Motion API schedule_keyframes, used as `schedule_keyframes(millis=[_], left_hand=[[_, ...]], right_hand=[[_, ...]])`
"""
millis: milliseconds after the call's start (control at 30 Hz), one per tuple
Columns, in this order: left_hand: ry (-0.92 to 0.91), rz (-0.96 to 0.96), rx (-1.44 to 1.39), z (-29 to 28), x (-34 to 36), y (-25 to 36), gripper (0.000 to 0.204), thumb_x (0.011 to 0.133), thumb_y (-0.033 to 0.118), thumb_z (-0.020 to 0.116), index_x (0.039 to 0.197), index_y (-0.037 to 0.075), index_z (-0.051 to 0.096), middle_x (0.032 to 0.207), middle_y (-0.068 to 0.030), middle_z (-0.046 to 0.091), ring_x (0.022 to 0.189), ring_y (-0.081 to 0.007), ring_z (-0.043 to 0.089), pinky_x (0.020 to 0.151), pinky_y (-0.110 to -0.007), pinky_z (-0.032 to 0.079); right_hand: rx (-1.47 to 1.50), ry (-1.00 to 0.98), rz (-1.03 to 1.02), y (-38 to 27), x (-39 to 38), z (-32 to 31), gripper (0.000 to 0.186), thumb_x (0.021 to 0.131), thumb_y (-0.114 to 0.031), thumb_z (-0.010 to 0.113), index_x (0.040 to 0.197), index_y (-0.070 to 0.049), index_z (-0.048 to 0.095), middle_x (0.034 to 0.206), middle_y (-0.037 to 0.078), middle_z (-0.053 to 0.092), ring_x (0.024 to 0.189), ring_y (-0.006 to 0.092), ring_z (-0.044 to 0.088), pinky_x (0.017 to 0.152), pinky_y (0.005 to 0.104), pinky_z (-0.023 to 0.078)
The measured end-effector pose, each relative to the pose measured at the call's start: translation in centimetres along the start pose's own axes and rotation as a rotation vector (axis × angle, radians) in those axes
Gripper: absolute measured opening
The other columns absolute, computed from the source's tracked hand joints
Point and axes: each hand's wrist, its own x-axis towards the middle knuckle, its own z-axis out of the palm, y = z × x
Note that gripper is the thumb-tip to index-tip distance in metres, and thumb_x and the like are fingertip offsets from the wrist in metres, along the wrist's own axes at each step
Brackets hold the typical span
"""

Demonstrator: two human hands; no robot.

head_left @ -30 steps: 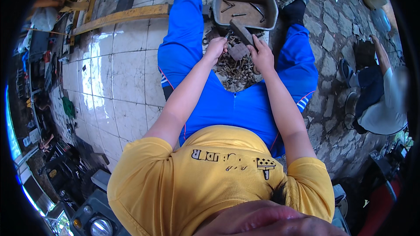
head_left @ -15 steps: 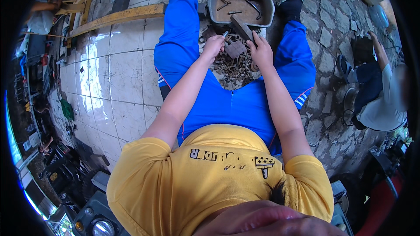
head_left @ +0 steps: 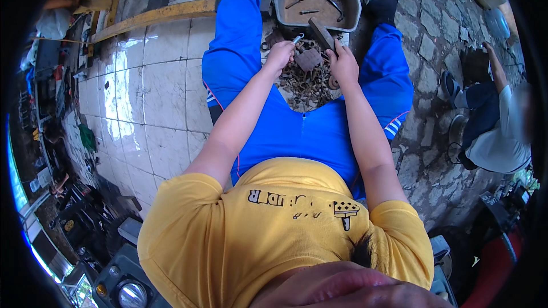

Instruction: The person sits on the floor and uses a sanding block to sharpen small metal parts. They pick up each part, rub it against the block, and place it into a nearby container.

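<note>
My left hand (head_left: 281, 56) is closed on a small shiny metal rod (head_left: 298, 38) that pokes out past its fingertips; its exact kind is too small to tell. To the right, my right hand (head_left: 344, 65) grips a dark, flat bar (head_left: 321, 32), whose far end slants up-left toward the tub. Between and below both hands lies a heap of small rusty metal parts (head_left: 307, 88), spread between my legs. A grey-brown block (head_left: 309, 60) rests on this heap, apart from the fingers as far as I can see.
Just beyond my hands stands a grey plastic tub (head_left: 317, 26) with several metal tools in it. A yellow beam (head_left: 154, 16) crosses the tiled floor (head_left: 162, 74) at the left. Rough stone paving (head_left: 425, 80) lies at right, where another person (head_left: 502, 131) sits.
The rod in my left hand points farther outward and shows more of its length. The bar in my right hand has tilted and shifted slightly right. The tub looks the same.
</note>
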Motion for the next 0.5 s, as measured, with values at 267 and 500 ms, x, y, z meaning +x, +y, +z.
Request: schedule_keyframes(millis=[267,500], left_hand=[[-0.010,0.012,0.009,0.2,0.1,-0.5,0.026,0.109,0.024,0.055,0.095,0.005,0.066,0.073,0.0024,0.055,0.062,-0.0108,0.053,0.060,-0.030,0.044],[-0.016,0.029,0.059,0.0,0.3,-2.0,0.027,0.110,0.025,0.053,0.098,0.006,0.066,0.074,0.0022,0.056,0.063,-0.0107,0.053,0.061,-0.029,0.043]], right_hand=[[-0.008,0.058,-0.057,0.4,-0.3,0.0,0.049,0.098,-0.038,0.071,0.141,-0.014,0.068,0.114,0.013,0.072,0.103,0.0373,0.071,0.085,0.0477,0.058],[-0.020,0.013,0.008,-0.2,-0.9,-0.3,0.051,0.096,-0.035,0.074,0.142,-0.013,0.067,0.116,0.012,0.072,0.105,0.0365,0.071,0.086,0.0471,0.058]])
